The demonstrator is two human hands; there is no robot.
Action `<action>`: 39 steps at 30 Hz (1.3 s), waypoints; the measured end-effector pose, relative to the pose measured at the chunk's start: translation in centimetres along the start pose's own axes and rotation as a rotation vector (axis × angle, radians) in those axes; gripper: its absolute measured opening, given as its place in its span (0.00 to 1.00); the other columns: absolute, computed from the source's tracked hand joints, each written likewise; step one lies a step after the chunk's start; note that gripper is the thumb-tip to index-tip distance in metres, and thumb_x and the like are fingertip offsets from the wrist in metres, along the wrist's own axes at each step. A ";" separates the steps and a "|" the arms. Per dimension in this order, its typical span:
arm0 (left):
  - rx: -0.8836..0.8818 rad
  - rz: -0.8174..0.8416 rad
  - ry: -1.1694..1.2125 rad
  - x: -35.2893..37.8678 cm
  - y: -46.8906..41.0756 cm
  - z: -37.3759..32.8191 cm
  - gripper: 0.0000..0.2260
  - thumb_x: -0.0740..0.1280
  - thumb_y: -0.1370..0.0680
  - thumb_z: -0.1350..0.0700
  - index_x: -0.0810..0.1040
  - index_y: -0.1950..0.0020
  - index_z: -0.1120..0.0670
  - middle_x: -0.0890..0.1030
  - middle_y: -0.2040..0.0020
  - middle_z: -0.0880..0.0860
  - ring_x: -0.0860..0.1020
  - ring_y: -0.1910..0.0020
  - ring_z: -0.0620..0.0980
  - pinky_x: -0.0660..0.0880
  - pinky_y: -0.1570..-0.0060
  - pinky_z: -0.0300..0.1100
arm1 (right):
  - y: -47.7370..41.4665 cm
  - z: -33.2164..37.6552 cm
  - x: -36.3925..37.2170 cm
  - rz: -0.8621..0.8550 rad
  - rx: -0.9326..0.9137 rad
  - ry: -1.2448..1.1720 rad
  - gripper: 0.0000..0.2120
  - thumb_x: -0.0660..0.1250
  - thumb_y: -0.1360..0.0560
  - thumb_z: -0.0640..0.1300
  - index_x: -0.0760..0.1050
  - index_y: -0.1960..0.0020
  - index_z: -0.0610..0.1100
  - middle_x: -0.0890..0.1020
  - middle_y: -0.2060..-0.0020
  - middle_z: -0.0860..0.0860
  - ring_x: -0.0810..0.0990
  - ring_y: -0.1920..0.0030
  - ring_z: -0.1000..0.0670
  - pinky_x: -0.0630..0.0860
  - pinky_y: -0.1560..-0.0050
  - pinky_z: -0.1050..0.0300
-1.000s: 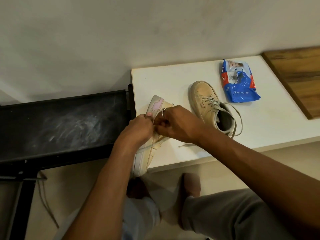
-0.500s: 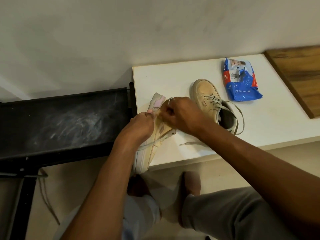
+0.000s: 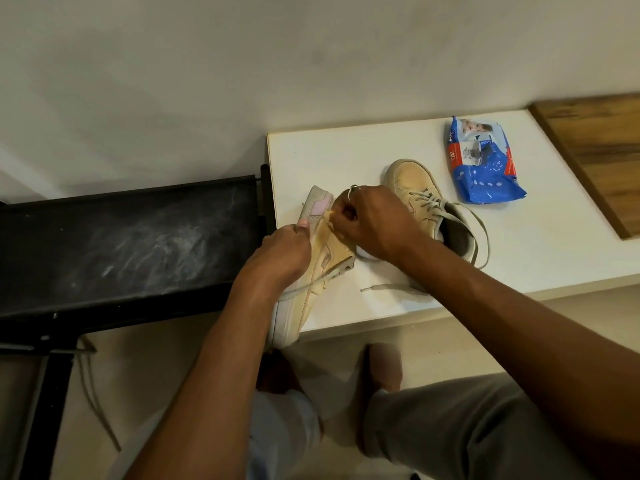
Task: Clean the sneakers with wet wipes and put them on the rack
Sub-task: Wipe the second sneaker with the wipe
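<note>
So we've got the near sneaker (image 3: pixel 325 271) tipped on its side, hanging off the edge of the surface (image 3: pixel 540 258) right beside the rack (image 3: pixel 138 244). Our left hand (image 3: pixel 284 252) grips its side and our right hand (image 3: pixel 375 226) pinches at the collar, can't tell if there's a wipe in there. It's probably light, with a soft upper and a stiff sole, so we'd hold it by sole and heel. Count: two sneakers, with the far sneaker (image 3: pixel 420 199) upright, and one wipes pack (image 3: pixel 485 168).

A home, by the look of it: a plain white wall (image 3: pixel 207 81), a tiled floor (image 3: pixel 145 375), a low white desk (image 3: pixel 554 251), and a black shoe rack (image 3: pixel 121 244).
</note>
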State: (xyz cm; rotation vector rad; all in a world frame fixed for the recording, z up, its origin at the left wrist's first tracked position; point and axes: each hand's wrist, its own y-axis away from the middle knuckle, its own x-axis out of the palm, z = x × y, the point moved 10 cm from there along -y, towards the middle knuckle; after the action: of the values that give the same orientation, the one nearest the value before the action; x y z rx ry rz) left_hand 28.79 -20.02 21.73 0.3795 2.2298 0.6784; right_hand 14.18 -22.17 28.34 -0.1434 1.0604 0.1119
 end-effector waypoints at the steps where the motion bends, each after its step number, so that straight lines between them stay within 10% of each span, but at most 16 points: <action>1: -0.003 0.001 0.012 0.0 -0.1 0.1 0.26 0.45 0.16 0.40 0.68 0.26 0.52 0.75 0.39 0.55 0.74 0.44 0.52 0.70 0.42 0.50 | 0.3 0.5 0.3 0.045 -0.022 -0.021 0.10 0.66 0.24 0.48 0.80 0.60 0.44 0.81 0.68 0.49 0.78 0.68 0.48 0.77 0.64 0.49; 5: -0.006 -0.016 0.056 0.0 -0.3 0.0 0.25 0.46 0.15 0.41 0.70 0.27 0.52 0.76 0.41 0.54 0.72 0.47 0.51 0.69 0.43 0.48 | 2.7 4.1 2.7 0.279 -0.188 -0.108 0.06 0.69 0.25 0.45 0.81 0.60 0.46 0.81 0.68 0.52 0.77 0.68 0.51 0.73 0.66 0.59; 12: -0.010 0.015 0.022 0.1 -0.1 0.1 0.26 0.45 0.16 0.40 0.69 0.27 0.52 0.76 0.42 0.53 0.75 0.47 0.51 0.69 0.45 0.48 | 0.0 0.2 -0.1 -0.017 0.008 0.039 0.11 0.64 0.24 0.48 0.78 0.62 0.44 0.79 0.70 0.49 0.76 0.70 0.49 0.77 0.66 0.47; 18: -0.043 -0.015 0.048 0.0 -0.6 0.3 0.26 0.46 0.16 0.41 0.67 0.25 0.52 0.73 0.31 0.57 0.72 0.34 0.57 0.67 0.32 0.54 | 3.4 4.7 3.1 0.305 -0.202 -0.144 0.09 0.69 0.26 0.44 0.76 0.65 0.48 0.77 0.71 0.54 0.73 0.71 0.53 0.72 0.67 0.55; 24: -0.058 0.021 0.026 0.3 -0.6 0.6 0.28 0.44 0.17 0.39 0.66 0.24 0.52 0.72 0.31 0.58 0.73 0.37 0.56 0.68 0.33 0.55 | 0.5 0.3 0.1 -0.003 -0.037 0.010 0.11 0.65 0.24 0.48 0.79 0.62 0.45 0.80 0.70 0.50 0.77 0.70 0.50 0.77 0.67 0.49; 30: -0.065 0.002 0.084 0.3 -0.8 0.6 0.26 0.45 0.16 0.40 0.67 0.24 0.51 0.73 0.30 0.58 0.72 0.33 0.57 0.66 0.30 0.56 | 3.7 4.7 3.5 0.335 -0.225 -0.151 0.07 0.69 0.26 0.45 0.79 0.61 0.44 0.79 0.69 0.52 0.75 0.69 0.51 0.74 0.66 0.53; 39: -0.084 0.045 0.132 0.6 -0.7 0.9 0.28 0.45 0.16 0.38 0.67 0.25 0.52 0.74 0.33 0.57 0.74 0.36 0.57 0.68 0.32 0.55 | 0.6 0.5 0.2 0.003 -0.001 -0.046 0.09 0.67 0.25 0.47 0.80 0.62 0.45 0.80 0.69 0.51 0.78 0.69 0.51 0.76 0.66 0.52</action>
State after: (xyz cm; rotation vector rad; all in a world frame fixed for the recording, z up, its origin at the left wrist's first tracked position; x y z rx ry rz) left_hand 29.01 -19.96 20.42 0.3523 2.3142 0.8398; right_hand 14.61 -21.46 28.41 -0.1395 1.0146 0.1178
